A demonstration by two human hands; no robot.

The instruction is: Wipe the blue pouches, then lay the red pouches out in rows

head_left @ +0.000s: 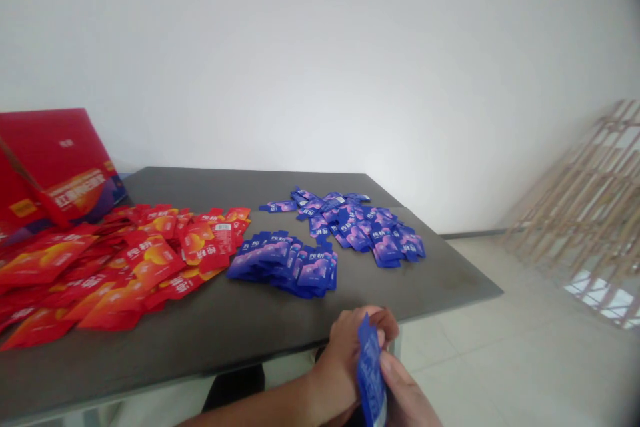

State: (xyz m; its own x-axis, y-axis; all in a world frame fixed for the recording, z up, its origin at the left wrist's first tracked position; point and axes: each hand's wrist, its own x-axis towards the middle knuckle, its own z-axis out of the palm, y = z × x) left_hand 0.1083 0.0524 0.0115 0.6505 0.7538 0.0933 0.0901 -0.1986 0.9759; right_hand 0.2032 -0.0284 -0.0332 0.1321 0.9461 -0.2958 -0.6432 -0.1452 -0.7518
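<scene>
Close to my body, past the table's front edge, both hands meet around a blue sachet [370, 373] held upright, seen nearly edge-on. My right hand [407, 393] grips its right side, thumb pressed against it. My left hand [340, 353] is closed just behind and to the left, fingers curled over at the sachet's upper part; the sachet covers much of its grip. Whether more than one sachet is between my hands, I cannot tell. Nearest on the tabletop is an overlapping stack of blue-purple sachets [287, 263]. A looser pile of the same sachets [350, 220] lies behind it.
A large heap of red-orange sachets [145, 260] covers the left of the dark table [220, 327]. Behind it stands a red printed box [55, 167]. A white wall [320, 67] backs the table; a slatted wooden rack [590, 200] leans at the right above the tiled floor.
</scene>
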